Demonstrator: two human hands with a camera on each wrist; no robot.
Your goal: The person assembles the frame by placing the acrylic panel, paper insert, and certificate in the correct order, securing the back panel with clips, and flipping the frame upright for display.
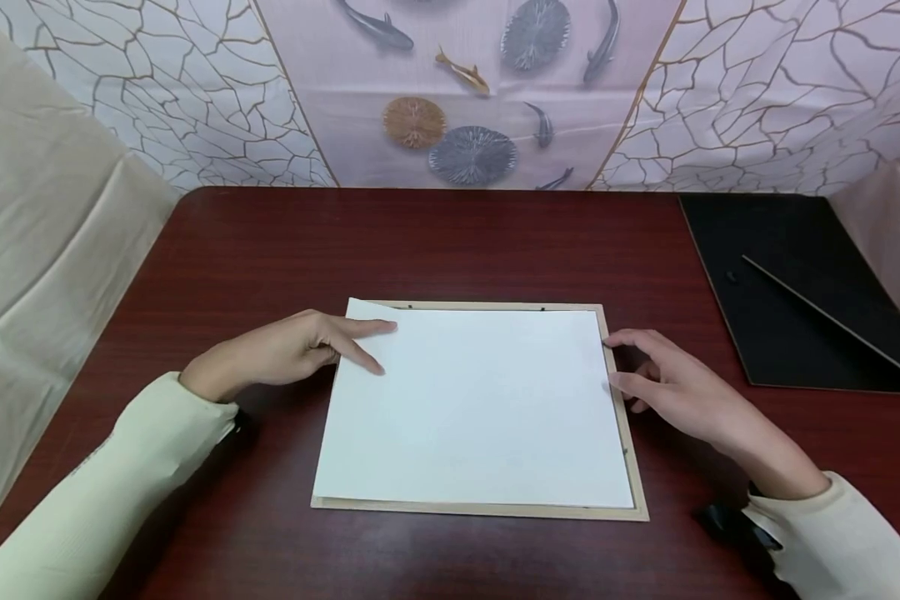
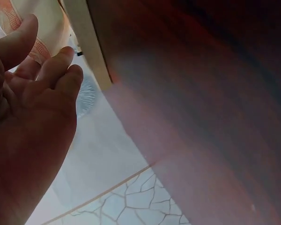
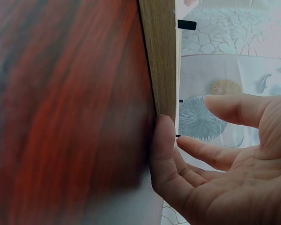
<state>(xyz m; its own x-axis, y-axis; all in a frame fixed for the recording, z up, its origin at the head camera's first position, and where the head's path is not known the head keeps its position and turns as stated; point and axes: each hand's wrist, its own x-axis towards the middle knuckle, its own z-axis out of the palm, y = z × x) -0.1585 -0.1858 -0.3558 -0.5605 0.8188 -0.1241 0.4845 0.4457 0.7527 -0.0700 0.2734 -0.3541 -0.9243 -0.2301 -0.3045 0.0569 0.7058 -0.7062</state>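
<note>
My left hand (image 1: 292, 354) rests flat-fingered on the white paper sheet (image 1: 472, 408), which lies in the flat light-wooden picture frame (image 1: 630, 467) mid-surface; my right hand (image 1: 675, 387), fingers relaxed, touches the frame's edge. I'd square the corners gently, avoiding creases.

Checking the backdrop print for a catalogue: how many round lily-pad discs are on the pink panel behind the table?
3 fully in view: one grey disc at the top, one orange disc lower left, one grey disc beside it. Another may be cut off by the top edge.
</note>
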